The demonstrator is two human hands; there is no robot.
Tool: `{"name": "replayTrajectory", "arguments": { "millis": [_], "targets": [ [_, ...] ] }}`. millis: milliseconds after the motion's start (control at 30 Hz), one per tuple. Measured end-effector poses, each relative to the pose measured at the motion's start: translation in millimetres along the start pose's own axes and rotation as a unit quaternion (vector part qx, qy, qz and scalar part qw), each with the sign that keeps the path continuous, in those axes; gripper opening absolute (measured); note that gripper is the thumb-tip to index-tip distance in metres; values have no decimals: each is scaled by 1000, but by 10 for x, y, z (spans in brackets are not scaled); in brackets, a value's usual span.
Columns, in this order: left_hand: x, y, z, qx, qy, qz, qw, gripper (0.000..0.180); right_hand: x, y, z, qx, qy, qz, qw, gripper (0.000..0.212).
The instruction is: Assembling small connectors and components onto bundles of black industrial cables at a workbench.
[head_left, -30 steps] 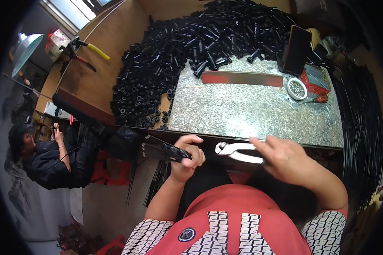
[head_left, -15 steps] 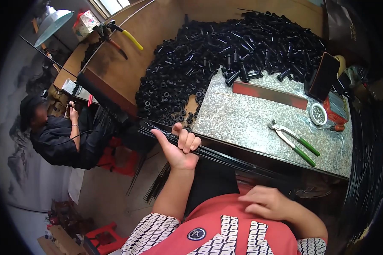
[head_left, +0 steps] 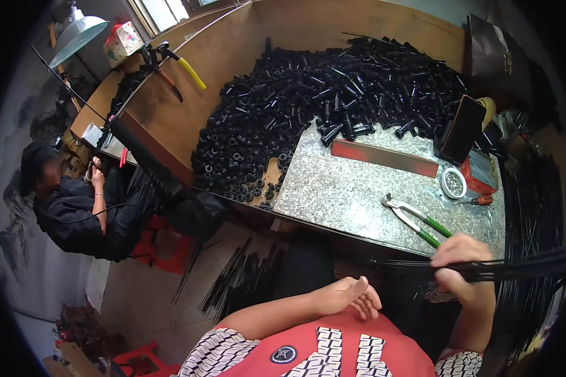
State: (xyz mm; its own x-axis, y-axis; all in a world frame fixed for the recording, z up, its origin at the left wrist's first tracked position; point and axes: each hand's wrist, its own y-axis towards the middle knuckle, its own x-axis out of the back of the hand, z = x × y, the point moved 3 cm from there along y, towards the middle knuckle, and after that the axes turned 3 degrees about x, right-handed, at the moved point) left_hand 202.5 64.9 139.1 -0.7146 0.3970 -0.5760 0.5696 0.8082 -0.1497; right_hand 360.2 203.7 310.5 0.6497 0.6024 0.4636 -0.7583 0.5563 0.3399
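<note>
My right hand (head_left: pixel 464 267) is closed round a bundle of thin black rods (head_left: pixel 522 267), off the right front corner of the bench. The bundle lies roughly level, its ends running to the right rim and, blurred, to the left. Before my red apron my left hand (head_left: pixel 352 297) is empty, thumb up and fingers loosely bent apart. Pincers with green handles (head_left: pixel 412 217) lie on the speckled stone slab (head_left: pixel 333 195), one handle end hidden behind my right hand. More black rods (head_left: pixel 242 283) stand low to the left of my legs.
Black tubular parts (head_left: pixel 295 100) are heaped behind the slab. On it rest a red-brown bar (head_left: pixel 383 158), a white bowl (head_left: pixel 453 183), a screwdriver (head_left: pixel 481 200) and a propped phone (head_left: pixel 460 132). A co-worker (head_left: pixel 69 201) sits at left. Yellow-and-red-handled pincers (head_left: pixel 185 68) hang on the wooden edge.
The rod bundle, held in my left hand before, is now in my right hand at the right. My left hand has let go and come down to my apron. The view has shifted slightly.
</note>
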Motion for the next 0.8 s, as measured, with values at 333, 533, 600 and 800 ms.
{"name": "replayTrajectory", "arguments": {
  "millis": [333, 533, 600, 800],
  "targets": [
    [-166, -206, -1381, -330, 244, -281, 868, 58, -1158, -192, -924, -232, 69, 284, 928, 20],
    [-254, -83, -1781, -439, 125, -297, 839, 52, -1294, -268, -1066, -252, 36, 307, 917, 25],
    [-263, -33, -1832, -369, 140, -241, 887, 48, -1247, -209, -918, -272, 53, 328, 903, 28],
    [-346, 95, -1908, -314, 138, -136, 929, 7, -790, 50, -538, -67, 38, 313, 947, 47]
  ]
}}
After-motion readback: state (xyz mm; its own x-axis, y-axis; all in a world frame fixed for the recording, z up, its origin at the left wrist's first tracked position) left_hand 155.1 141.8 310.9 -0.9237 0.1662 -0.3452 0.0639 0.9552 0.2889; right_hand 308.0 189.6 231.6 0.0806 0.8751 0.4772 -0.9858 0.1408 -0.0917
